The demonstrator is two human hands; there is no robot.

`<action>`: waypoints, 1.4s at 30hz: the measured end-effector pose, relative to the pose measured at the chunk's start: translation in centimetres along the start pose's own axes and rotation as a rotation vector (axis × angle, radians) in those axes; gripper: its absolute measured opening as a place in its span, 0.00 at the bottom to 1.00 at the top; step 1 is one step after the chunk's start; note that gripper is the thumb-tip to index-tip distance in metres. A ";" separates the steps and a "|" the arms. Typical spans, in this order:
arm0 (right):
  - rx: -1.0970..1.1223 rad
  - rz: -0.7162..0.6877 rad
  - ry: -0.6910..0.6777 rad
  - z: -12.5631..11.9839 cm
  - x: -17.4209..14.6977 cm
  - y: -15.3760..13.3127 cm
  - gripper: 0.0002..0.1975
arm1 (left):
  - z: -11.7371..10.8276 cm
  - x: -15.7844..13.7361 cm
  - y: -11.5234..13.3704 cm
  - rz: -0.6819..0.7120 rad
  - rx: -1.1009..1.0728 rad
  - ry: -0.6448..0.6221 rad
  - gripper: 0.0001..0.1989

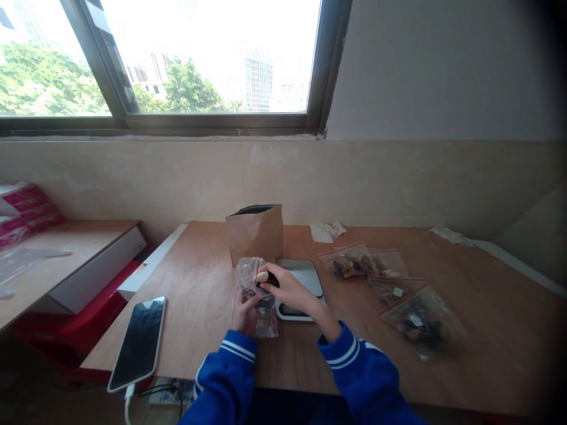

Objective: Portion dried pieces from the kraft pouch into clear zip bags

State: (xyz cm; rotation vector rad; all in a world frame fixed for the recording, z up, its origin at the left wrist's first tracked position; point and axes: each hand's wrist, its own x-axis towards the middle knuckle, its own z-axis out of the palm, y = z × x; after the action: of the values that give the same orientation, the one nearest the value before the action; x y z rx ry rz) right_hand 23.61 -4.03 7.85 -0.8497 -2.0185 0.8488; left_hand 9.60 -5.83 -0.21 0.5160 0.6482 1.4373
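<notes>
My left hand (245, 314) is closed on a clear zip bag (248, 270), holding it up near the table's front. At the bag's mouth, my right hand (290, 290) pinches a dark piece (273, 280) whose kind I cannot make out. A small pale piece (262, 276) shows beside those fingertips; whether they grip it too is unclear. Just right of and partly behind my hands sits a flat digital scale (308, 273) with a silver plate. Upright behind the bag stands a brown paper pouch (256, 237), its top open.
On the right of the wooden table (354, 348) lie several zip bags, one with brown and dark pieces (349, 265) and another with dark contents (419, 324). A phone (139, 339) with a charging cable rests at the left edge. Crumpled white paper (328, 231) lies by the wall.
</notes>
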 end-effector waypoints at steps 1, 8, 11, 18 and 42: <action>0.015 0.005 0.014 -0.3 0.1 -0.1 0.07 | 0.1 0.0 0.0 -0.004 0.001 0.000 0.28; 0.115 0.047 0.246 -1.7 1.7 0.8 0.10 | 0.1 0.0 0.2 -0.047 0.017 0.071 0.27; 0.156 0.030 0.301 -2.1 2.3 1.1 0.11 | 0.0 0.0 0.2 -0.057 0.031 0.095 0.24; 0.125 -0.067 0.480 -5.3 6.6 -0.2 0.11 | -0.3 0.3 0.0 -0.077 0.015 0.116 0.24; -0.148 -0.238 0.061 -8.3 16.4 -0.1 0.10 | -0.4 0.2 0.0 -0.103 -0.020 0.186 0.21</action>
State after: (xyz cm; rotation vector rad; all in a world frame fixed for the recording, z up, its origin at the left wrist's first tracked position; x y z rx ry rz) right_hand 22.64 11.01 18.28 -0.6893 -2.0968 0.5399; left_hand 9.32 -5.65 -0.49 0.3300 0.7963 1.4030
